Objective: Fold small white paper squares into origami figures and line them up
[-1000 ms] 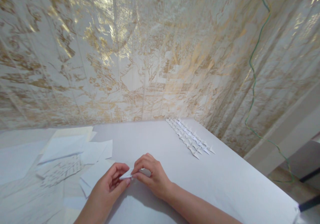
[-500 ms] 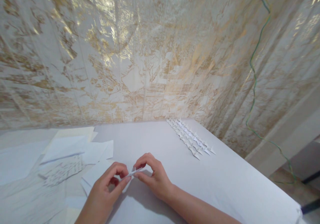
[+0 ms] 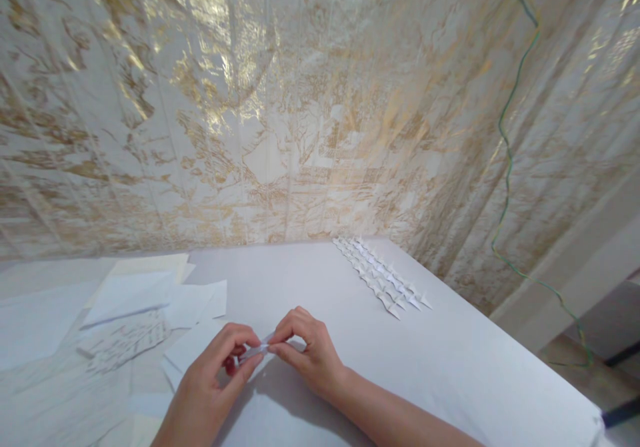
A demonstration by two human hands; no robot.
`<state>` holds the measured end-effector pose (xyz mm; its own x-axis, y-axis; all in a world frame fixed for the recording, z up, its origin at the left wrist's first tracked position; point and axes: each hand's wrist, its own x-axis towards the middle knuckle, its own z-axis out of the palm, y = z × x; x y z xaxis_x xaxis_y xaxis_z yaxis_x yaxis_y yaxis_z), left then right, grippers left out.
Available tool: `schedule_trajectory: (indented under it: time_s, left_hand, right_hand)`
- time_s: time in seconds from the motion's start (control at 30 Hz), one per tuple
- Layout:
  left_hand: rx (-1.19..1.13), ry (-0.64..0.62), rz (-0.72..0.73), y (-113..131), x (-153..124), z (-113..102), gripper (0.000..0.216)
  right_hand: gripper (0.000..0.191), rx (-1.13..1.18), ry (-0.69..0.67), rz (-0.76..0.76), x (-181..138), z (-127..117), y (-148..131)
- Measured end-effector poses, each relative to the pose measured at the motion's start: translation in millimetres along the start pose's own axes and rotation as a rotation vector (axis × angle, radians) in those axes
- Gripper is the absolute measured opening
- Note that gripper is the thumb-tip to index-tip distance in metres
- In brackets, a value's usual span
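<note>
Both my hands meet low in the middle of the head view, just above the white table (image 3: 450, 367). A small folded piece of white paper (image 3: 259, 350) is pinched between them. My left hand (image 3: 210, 380) grips its left end with thumb and forefinger. My right hand (image 3: 305, 350) pinches its right end, fingers curled. Much of the paper is hidden by my fingertips.
Several small folded paper shapes (image 3: 383, 277) lie in rows at the table's far right. Loose white sheets (image 3: 135, 314), some with writing, are scattered at the left. A gold-and-white patterned curtain (image 3: 300, 100) hangs behind. A green cord (image 3: 507, 160) dangles at the right, beyond the table's edge.
My fingers have shifted on the small paper, which looks narrower and more tightly folded than a second ago. Both hands stay in the same place.
</note>
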<state>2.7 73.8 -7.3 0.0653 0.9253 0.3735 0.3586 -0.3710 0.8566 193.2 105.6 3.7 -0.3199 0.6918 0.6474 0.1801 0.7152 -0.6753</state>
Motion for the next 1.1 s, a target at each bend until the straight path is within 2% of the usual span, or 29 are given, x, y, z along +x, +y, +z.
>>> schedule_trajectory:
  time_s: [0.13, 0.33, 0.43, 0.53, 0.6, 0.7, 0.8, 0.9, 1.0, 1.1]
  left_hand:
    - [-0.006, -0.020, -0.029, 2.0, 0.7, 1.0, 0.020]
    - [0.071, -0.044, 0.029, 1.4, 0.5, -0.9, 0.025]
    - [0.143, 0.012, 0.121, -3.5, -1.5, -2.6, 0.023]
    - [0.238, 0.055, 0.279, -7.0, -1.7, -3.5, 0.014]
    - [0.304, 0.039, 0.346, -6.7, -1.0, -4.0, 0.009]
    - [0.354, -0.018, 0.341, -3.2, 0.5, -4.3, 0.009]
    - [0.305, -0.005, 0.250, -1.0, 2.8, -4.2, 0.017]
    - [0.243, 0.101, 0.149, -3.2, 6.3, -4.4, 0.024]
    - [0.177, 0.134, 0.088, -4.8, 8.4, -4.9, 0.027]
    - [0.115, 0.091, 0.056, -0.2, 7.0, -4.3, 0.027]
  right_hand:
    - [0.034, -0.052, -0.025, -0.060, 0.6, -1.3, -3.4]
    - [0.032, -0.138, -0.071, -0.132, 1.3, -2.4, -6.7]
    - [0.032, -0.161, -0.063, -0.147, 0.7, -0.4, -6.1]
    - [0.032, -0.188, -0.057, -0.183, 0.5, 1.6, -5.7]
    - [0.030, -0.219, -0.064, -0.197, 0.2, 2.8, -6.5]
    - [0.024, -0.218, -0.088, -0.212, -1.3, 4.5, -8.6]
    - [0.012, -0.144, 0.005, -0.099, -3.3, 5.9, -8.9]
    - [0.023, -0.087, 0.144, 0.114, -4.5, 6.6, -6.9]
    - [0.023, -0.018, 0.091, 0.236, -5.0, 8.6, -6.6]
    - [0.016, 0.049, 0.032, 0.237, -5.2, 12.2, -10.3]
